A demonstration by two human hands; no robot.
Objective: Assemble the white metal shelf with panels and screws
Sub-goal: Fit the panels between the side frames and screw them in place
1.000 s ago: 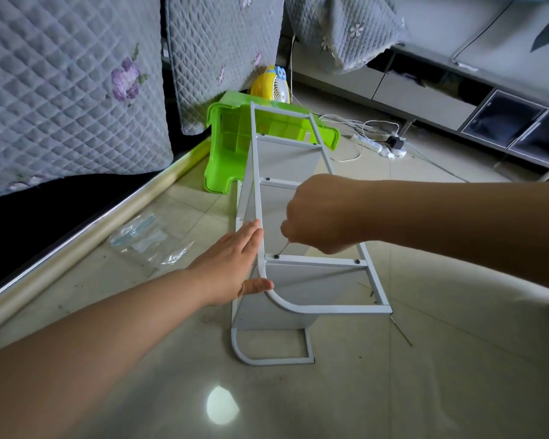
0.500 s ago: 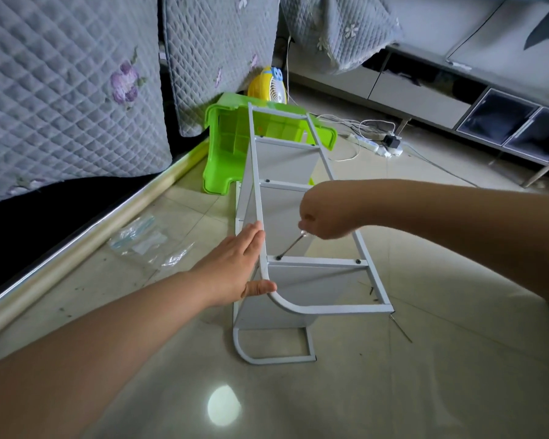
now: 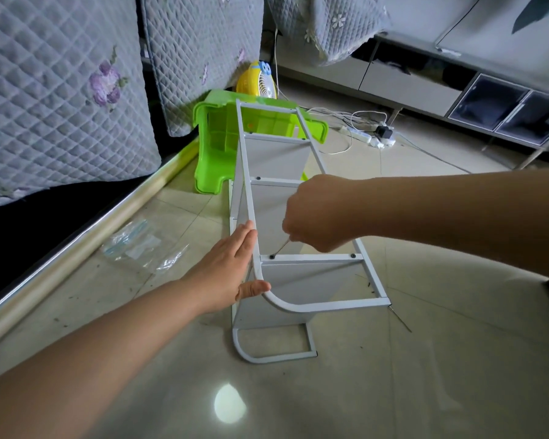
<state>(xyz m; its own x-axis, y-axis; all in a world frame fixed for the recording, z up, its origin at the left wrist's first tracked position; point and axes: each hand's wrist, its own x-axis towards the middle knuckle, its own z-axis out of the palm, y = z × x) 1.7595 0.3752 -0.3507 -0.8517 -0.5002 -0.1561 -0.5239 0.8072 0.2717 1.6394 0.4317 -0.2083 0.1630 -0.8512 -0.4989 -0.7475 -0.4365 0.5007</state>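
Here the white shelf (image 3: pixel 298 274) lies on its side on the tiled floor (image 3: pixel 425 375), in the middle of the view, its long frame running away from the person towards a green stool (image 3: pixel 216 160). Three grey panels already sit between the two side frames. The right hand (image 3: pixel 317 213) is curled round a thin metal tool (image 3: pixel 281 248), seemingly a hex key, whose tip meets a screw (image 3: pixel 272 257) at the left end of the nearest crossbar. The left hand (image 3: pixel 229 274) is spread flat, fingers straight against the outside of the left rail and the thumb hooked under the curved corner, bracing the frame.

To do this step well, I judge the tool should stay seated square in the screw head and turn in small arcs, while the flat hand presses back so the light frame does not slide or twist on the smooth tiles. A second screw (image 3: pixel 352 256) at the crossbar's right end probably wants the same tightness.

Much is unclear. The fist hides the tool's handle, so its type is uncertain, and the screw head is too small to read. The lower side frame is largely hidden by the panels. A clear plastic bag (image 3: pixel 140 245) lies to the left; its contents cannot be made out. A thin rod (image 3: pixel 400 318) lies near the frame's right corner, unidentifiable
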